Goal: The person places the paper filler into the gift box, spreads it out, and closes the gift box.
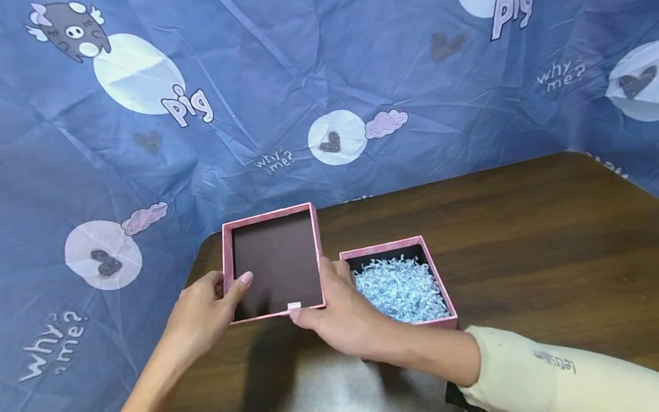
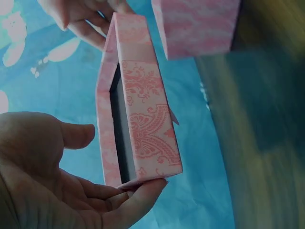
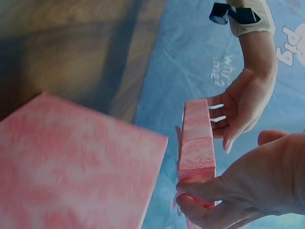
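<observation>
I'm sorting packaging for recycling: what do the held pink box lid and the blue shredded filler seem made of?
Pink box lid: likely rigid cardboard, faced with matte printed paper; its straight thin walls, crisp edges and lacy pattern suggest it.
Blue shredded filler: probably crinkled matte paper, as the narrow strips look kinked; plastic can't be ruled out.

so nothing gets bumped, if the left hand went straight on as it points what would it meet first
The pink lid, which the left hand touches; beyond, perhaps the blue cloth, though depth is unclear.
</observation>
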`<state>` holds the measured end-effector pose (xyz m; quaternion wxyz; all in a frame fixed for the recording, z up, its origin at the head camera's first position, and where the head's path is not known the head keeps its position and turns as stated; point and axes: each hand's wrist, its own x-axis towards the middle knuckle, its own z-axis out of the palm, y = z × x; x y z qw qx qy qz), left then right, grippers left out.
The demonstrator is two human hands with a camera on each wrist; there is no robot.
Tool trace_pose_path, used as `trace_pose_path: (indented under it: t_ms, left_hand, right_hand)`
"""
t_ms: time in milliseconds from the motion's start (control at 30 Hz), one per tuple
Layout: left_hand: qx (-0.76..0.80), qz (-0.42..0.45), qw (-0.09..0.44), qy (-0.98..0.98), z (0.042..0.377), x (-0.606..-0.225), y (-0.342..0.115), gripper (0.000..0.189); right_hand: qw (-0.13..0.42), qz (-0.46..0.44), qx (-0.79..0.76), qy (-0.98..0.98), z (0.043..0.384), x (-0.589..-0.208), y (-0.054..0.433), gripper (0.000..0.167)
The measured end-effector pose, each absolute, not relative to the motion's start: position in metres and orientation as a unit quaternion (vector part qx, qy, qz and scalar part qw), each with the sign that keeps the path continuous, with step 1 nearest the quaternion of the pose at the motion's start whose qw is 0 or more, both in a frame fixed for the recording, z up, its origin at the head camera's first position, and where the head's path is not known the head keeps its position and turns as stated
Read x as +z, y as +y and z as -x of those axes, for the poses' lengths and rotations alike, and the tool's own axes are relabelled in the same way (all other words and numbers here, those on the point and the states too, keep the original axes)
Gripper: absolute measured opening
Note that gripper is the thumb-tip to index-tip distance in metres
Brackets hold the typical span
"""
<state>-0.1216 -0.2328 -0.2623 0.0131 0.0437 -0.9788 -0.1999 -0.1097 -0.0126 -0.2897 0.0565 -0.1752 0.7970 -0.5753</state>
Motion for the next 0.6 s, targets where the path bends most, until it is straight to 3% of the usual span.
trace_pose_path:
  t_ms: [200, 600]
  left_hand:
    - [-0.239, -0.017, 0.022, -0.971, 0.126, -0.256, -0.207, 0.065]
    - [-0.312, 0.04, 0.0, -0.949, 0.138, -0.249, -0.157, 0.045]
  right_hand:
    - [0.054, 0.153, -0.574, 0.803, 0.117, -0.286, 0.016, 0.057]
    - [0.032, 0.164, -0.539, 0.826, 0.118, -0.279, 0.082, 0.062]
